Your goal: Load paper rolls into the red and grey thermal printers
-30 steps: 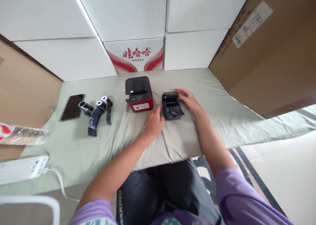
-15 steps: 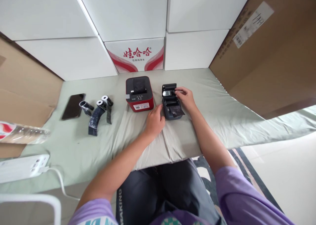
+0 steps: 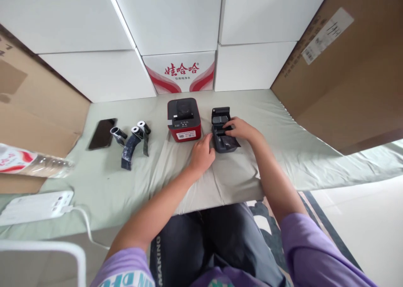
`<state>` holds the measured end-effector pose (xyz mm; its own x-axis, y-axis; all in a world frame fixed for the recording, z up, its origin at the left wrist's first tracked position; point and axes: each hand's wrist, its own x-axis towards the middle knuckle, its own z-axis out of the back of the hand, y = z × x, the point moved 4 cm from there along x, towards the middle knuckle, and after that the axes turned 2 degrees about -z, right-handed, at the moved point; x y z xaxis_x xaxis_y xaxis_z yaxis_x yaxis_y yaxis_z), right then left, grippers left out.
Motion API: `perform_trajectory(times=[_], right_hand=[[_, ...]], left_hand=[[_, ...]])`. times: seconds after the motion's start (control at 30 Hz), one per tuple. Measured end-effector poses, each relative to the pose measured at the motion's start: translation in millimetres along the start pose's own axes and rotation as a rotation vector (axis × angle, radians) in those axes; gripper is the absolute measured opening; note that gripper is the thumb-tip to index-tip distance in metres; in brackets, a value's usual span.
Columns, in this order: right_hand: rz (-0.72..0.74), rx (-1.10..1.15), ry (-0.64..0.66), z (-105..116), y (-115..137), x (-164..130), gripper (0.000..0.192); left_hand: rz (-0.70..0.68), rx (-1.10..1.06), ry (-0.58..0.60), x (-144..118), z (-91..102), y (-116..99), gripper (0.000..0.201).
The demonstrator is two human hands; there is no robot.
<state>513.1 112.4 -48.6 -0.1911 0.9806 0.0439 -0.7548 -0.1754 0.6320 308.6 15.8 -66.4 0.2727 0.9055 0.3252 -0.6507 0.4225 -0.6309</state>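
A small dark portable printer [image 3: 216,144] stands on the cloth with its lid [image 3: 221,110] flipped up and back. Out of its front hangs a black strip [image 3: 230,142]. My right hand [image 3: 242,129] reaches in from the right; its index finger and thumb are apart over the printer's inner compartment, and I cannot make out anything between them. At the printer's left side rests my left hand [image 3: 202,155], fingers stretched forward with their tips close to the casing. Just left of it is a red and black printer [image 3: 184,121] with a white label.
Several black rolls [image 3: 130,142] with unwound strips lie to the left, beside a dark phone [image 3: 103,133]. Farther left are a power strip [image 3: 37,207] with a white cable and a wrapped bottle [image 3: 37,163]. White boxes [image 3: 181,75] line the back; a large cardboard box [image 3: 346,77] stands right.
My right hand has moved from the edge of the raised lid down and forward over the inner compartment. My left hand stays beside the printer. The whole view has shifted slightly.
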Motion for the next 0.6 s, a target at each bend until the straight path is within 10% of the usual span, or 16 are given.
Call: perform_trajectory(times=[0.2, 0.4, 0.6], right_hand=[[0.082, -0.031, 0.124, 17, 17, 17, 0.029], [0.129, 0.407, -0.003, 65, 53, -2, 0.027], [0.301, 0.709, -0.133, 46, 140, 10, 0.032]], left_hand=[[-0.012, -0.012, -0.006, 1, -0.4, 1, 0.066], [-0.003, -0.019, 0.002, 2, -0.7, 3, 0.063], [-0.005, -0.026, 0.014, 3, -1.9, 3, 0.063]])
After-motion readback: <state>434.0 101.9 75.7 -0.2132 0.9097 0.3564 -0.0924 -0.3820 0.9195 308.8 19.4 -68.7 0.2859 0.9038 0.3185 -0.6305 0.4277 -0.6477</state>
